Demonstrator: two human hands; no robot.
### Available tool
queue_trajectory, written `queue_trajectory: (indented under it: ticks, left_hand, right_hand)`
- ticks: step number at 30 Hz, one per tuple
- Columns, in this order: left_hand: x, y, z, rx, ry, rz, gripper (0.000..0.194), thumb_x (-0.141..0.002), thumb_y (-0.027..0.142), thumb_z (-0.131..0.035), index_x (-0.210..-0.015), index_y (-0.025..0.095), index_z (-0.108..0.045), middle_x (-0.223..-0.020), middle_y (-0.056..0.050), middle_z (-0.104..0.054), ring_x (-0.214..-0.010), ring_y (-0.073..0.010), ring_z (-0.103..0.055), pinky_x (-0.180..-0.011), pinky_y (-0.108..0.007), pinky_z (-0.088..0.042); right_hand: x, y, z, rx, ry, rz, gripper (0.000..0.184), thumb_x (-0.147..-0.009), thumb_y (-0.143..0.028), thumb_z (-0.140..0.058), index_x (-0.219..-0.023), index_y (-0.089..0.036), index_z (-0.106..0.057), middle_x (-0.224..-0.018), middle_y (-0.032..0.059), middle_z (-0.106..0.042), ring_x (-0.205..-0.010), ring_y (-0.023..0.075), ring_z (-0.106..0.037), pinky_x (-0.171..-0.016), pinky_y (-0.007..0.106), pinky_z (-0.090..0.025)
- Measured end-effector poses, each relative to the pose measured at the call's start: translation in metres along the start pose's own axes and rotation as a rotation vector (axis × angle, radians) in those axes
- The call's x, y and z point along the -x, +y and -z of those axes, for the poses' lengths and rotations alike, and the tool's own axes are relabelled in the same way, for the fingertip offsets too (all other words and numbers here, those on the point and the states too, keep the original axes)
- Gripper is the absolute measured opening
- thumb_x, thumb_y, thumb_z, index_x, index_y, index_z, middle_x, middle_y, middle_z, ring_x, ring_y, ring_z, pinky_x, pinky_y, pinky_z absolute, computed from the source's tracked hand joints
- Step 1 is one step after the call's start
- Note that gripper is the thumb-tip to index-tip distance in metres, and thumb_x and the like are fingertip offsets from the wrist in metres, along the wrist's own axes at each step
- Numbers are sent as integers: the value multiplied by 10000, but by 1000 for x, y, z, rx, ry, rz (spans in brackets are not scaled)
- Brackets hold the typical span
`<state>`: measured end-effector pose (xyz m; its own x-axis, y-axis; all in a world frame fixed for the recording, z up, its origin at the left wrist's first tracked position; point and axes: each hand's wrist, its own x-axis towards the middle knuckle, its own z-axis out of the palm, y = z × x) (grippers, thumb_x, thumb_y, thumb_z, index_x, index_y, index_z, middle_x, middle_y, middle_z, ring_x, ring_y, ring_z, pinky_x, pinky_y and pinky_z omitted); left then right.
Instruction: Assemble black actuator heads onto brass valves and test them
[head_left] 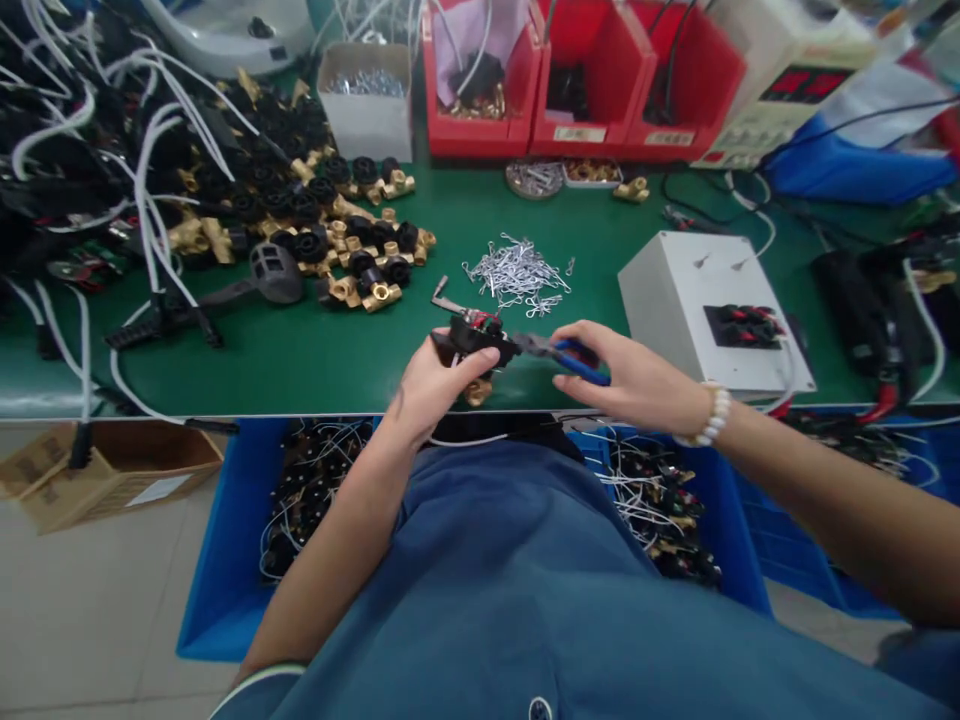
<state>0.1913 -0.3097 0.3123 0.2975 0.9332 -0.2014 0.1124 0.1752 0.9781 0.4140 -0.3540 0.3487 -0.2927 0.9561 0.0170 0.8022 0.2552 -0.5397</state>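
Note:
My left hand [442,385] is closed around a small black assembly [491,347] with red wires on top and a brass fitting [478,391] at its underside. It is held just above the front edge of the green bench. In my right hand [634,375] is a pair of blue-handled pliers [581,365]. Their jaws point left and reach the right side of the black assembly; whether they grip a part of it I cannot tell. Just behind the assembly lies a loose pile of silver cotter pins [517,270].
Brass fittings with black knobs [367,255] and white cables crowd the left. Red bins [480,135] and a white box of small metal parts [367,110] stand behind. At right is a grey box with terminals [675,320]. Blue crates [225,590] hold wired parts below.

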Motion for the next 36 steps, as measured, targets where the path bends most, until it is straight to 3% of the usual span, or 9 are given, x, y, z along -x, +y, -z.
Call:
queue_trajectory:
  ticks: [4, 10, 14, 18, 21, 26, 32, 34, 36]
  left_hand:
    - [22, 6, 1, 446, -145, 147, 554, -718, 540, -697, -1085, 129, -644, -894, -88, -744, -792, -258, -742, -757, -407, -605]
    - [45, 23, 3, 376, -57, 69, 454, -904, 584, -502, -1140, 221, -636, -1032, -69, -742, -989, -265, -735, -840, -421, -606]
    - [45, 18, 7, 364, -18, 9, 504, -893, 601, -552, -1187, 192, -572, -1137, -97, -720, -1012, -268, -726, -881, -410, -585]
    - [33, -1, 12, -85, 164, -167, 627, -835, 549, -694, -1283, 159, -492, -1150, -113, -700, -1040, -275, -691, -918, -401, -544]
    - [20, -16, 17, -531, 208, -232, 722, -846, 576, -687, -1378, 141, -463, -1049, -112, -711, -980, -301, -673, -901, -454, -521]
    - [11, -40, 27, -721, 220, -509, 1018, -802, 753, -622, -1543, 138, -291, -1219, -154, -646, -1034, -287, -608, -925, -433, -504]
    - [8, -60, 31, -827, 175, -634, 842, -924, 647, -515, -1536, 97, -338, -1081, -116, -675, -956, -260, -562, -898, -399, -480]
    - [6, -61, 28, -828, 193, -643, 882, -902, 661, -543, -1529, 74, -344, -1093, -126, -673, -957, -265, -555, -889, -394, -476]
    - [4, -61, 25, -825, 219, -641, 902, -888, 641, -580, -1523, 44, -348, -1069, -134, -676, -932, -266, -550, -865, -387, -476]
  right_hand:
    - [18, -3, 6, 223, 141, 93, 345, -792, -345, -650, -1082, -166, -596, -947, 90, -600, -801, 214, -574, -713, 359, -483]
    - [27, -15, 12, 356, 244, 167, 391, -800, -325, -686, -1154, -197, -581, -1062, 149, -602, -898, 292, -592, -754, 430, -497]
    - [21, -21, 7, 171, 172, 20, 319, -844, -420, -665, -1064, -195, -610, -893, 90, -631, -762, 238, -601, -653, 376, -473]
    - [14, -16, -2, -103, -59, -182, 364, -859, -527, -634, -1018, -200, -630, -776, 24, -648, -626, 168, -581, -547, 297, -438]
    - [11, -9, -7, -50, -107, -115, 365, -810, -380, -661, -1114, -182, -614, -854, 36, -659, -710, 174, -602, -615, 291, -470]
    - [3, 0, -7, 148, 68, 68, 248, -827, -271, -566, -1053, -183, -620, -918, 79, -622, -801, 205, -592, -719, 346, -489]
    - [-17, 5, -18, 121, 510, 313, 214, -898, -185, -500, -1081, -267, -572, -995, 66, -633, -903, 225, -600, -825, 404, -501]
    - [-25, 11, -26, 251, 471, 295, 224, -906, -172, -469, -1076, -247, -592, -986, 80, -628, -915, 233, -600, -819, 409, -502]
    - [-31, 16, -30, 391, 303, 237, 245, -881, -162, -469, -1066, -215, -621, -953, 93, -617, -890, 236, -591, -781, 399, -502]
